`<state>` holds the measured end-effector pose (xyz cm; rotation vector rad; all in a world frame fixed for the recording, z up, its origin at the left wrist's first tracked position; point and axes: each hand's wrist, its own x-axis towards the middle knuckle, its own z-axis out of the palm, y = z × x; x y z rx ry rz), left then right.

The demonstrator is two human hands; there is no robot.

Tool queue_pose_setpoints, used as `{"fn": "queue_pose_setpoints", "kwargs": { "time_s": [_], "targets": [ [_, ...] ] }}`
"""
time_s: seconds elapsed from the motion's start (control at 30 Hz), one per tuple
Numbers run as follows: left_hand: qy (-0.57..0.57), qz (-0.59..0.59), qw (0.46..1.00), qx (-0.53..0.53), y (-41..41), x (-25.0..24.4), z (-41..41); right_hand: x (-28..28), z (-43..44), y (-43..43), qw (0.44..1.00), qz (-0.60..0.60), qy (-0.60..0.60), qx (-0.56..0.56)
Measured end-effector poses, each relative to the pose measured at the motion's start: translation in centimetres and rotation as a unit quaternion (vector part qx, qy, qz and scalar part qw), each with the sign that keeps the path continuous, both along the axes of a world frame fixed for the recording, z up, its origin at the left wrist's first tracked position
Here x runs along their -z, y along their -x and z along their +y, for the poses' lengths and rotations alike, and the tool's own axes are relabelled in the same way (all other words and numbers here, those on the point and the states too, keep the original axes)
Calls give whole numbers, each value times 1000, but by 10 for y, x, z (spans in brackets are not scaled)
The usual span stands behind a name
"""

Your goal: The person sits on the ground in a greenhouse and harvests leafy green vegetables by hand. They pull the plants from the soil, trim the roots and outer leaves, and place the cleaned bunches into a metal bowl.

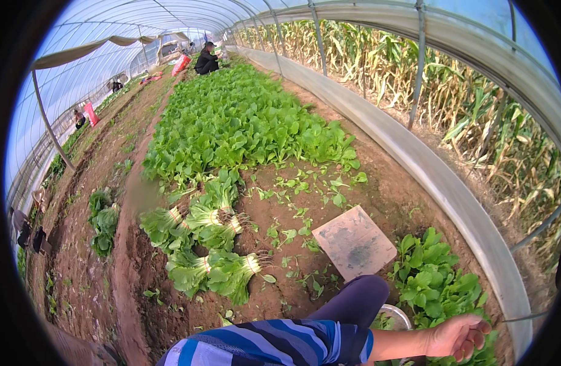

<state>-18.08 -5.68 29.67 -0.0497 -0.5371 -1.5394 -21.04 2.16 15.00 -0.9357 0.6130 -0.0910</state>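
Note:
My left hand (463,336) reaches out at the lower right, palm partly up and fingers loosely curled, with nothing visible in it. It hangs over a patch of standing leafy greens (433,279). My right hand is out of view. Beside my bent knee (365,293) shows the pale rim of a round container (401,315), with green leaves within it; my forearm hides part of it. Ahead of the knee a square, soiled board (356,242) lies on the soil. To the left lie several bundles of greens (234,274), roots attached, tied with red bands.
A dense bed of leafy greens (244,119) stretches away ahead. A person in dark clothes (207,59) squats at its far end. More cut greens (104,224) lie left of a soil ridge (129,256). The greenhouse's plastic side sheet (399,160) curves along the right, with corn (504,123) beyond.

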Motion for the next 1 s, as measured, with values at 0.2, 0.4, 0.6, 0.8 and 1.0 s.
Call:
{"fn": "queue_pose_setpoints", "kwargs": {
  "time_s": [0.2, 0.4, 0.6, 0.8, 1.0],
  "targets": [
    [63, -482, 724, -490, -69, 8, -62, -27, 29, -7, 982, -14, 143, -126],
    [10, -793, 356, -495, -97, 167, -66, -20, 9, 8, 941, 45, 243, -233],
    [55, -870, 171, -459, -103, 250, -42, -77, 19, 0, 859, -48, 499, 103],
    [43, -939, 40, -338, -94, 254, -25, -54, 12, 1, 828, -94, 541, 111],
    [-213, -917, 265, -210, -109, 232, -42, -92, 34, 9, 788, -247, 564, 3]
  ]
}}
